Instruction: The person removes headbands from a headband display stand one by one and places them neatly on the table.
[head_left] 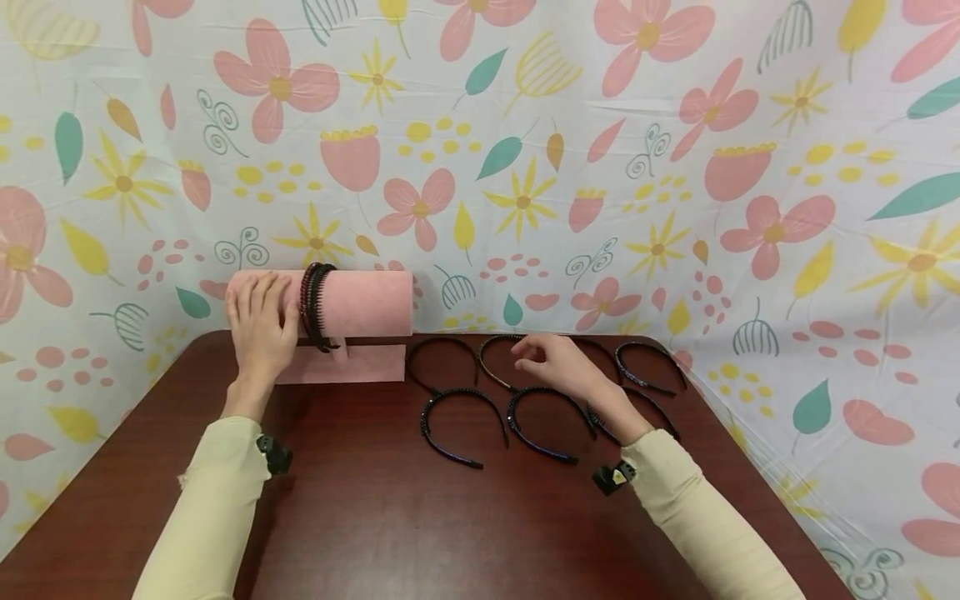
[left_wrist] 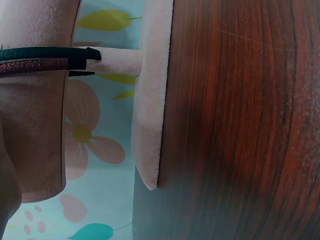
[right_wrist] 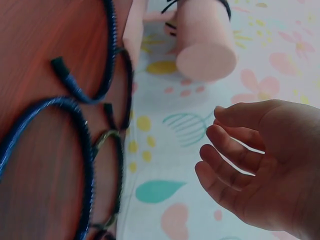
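Observation:
My left hand (head_left: 262,321) rests on the left part of a pink plush roll (head_left: 367,304), fingers laid up over its front. Beside the thumb, dark headbands (head_left: 322,304) circle the roll; one is glittery red (left_wrist: 35,66) in the left wrist view. My right hand (head_left: 562,362) hovers with loosely bent fingers and nothing in them, above the back row of headbands. Closest under its fingertips in the head view is a headband with a golden trim (head_left: 489,367). A black headband with a blue end (head_left: 551,452) lies just in front of it.
The roll stands on a flat pink base (head_left: 378,364) at the back of the brown table (head_left: 390,517). More headbands lie in two rows, among them a dark one (head_left: 426,425) at front and one (head_left: 648,346) at far right. A flowered cloth (head_left: 465,158) hangs behind.

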